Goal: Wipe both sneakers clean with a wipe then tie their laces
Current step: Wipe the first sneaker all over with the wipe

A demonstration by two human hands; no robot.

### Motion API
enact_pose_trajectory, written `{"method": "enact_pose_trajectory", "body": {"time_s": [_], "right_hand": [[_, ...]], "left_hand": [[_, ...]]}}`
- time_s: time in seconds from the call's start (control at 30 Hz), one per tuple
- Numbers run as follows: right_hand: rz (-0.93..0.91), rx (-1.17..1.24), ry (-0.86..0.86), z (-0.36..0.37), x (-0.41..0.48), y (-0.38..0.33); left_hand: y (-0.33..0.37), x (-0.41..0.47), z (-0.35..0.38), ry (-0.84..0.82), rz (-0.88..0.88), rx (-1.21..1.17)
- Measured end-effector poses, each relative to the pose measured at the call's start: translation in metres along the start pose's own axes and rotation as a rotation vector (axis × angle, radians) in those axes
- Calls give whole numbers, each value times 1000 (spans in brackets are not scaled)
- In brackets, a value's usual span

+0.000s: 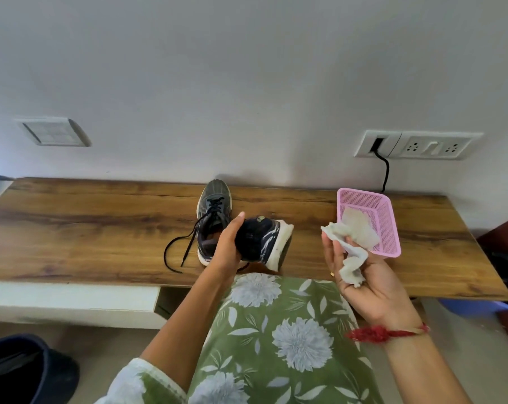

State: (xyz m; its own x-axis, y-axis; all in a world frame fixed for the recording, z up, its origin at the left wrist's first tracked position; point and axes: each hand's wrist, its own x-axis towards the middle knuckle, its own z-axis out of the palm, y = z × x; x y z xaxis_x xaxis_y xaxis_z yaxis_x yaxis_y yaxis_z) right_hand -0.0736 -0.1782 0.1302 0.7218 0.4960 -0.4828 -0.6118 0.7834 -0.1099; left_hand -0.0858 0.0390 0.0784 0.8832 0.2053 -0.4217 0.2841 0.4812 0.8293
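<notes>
One dark sneaker (pixel 214 205) stands on the wooden table (pixel 101 228), toe toward the wall, its black laces (pixel 176 252) untied and trailing to the left. My left hand (pixel 228 246) grips the second dark sneaker (pixel 264 240) by its heel end, lifted and tipped so its white sole faces right. My right hand (pixel 360 275) is raised palm up to the right of it, holding a crumpled white wipe (pixel 349 258). The wipe is apart from the shoe.
A pink mesh basket (pixel 387 220) with more white wipes sits on the table's right part. A black cable (pixel 386 170) hangs from a wall socket behind it. A dark bin (pixel 22 368) stands on the floor at lower left.
</notes>
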Motion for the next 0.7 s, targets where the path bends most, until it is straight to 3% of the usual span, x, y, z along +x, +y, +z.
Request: {"method": "enact_pose_trajectory", "body": {"time_s": [0.13,0.27,0.37,0.47,0.7], "right_hand": [[48,-44,17,0,-2,15],[57,-79,41,-6,1,23],[20,-171,68,-11,3,23],[-16,-253,106,-10,10,20],[-63,-497,267,1,33,12]], "left_hand": [[-38,-16,-20,159,64,-258],[-66,-27,-23,166,10,-382],[-76,-30,-18,109,-30,-291],[-78,-29,-11,156,-65,-157],[-87,-26,-17,168,-86,-83]]}}
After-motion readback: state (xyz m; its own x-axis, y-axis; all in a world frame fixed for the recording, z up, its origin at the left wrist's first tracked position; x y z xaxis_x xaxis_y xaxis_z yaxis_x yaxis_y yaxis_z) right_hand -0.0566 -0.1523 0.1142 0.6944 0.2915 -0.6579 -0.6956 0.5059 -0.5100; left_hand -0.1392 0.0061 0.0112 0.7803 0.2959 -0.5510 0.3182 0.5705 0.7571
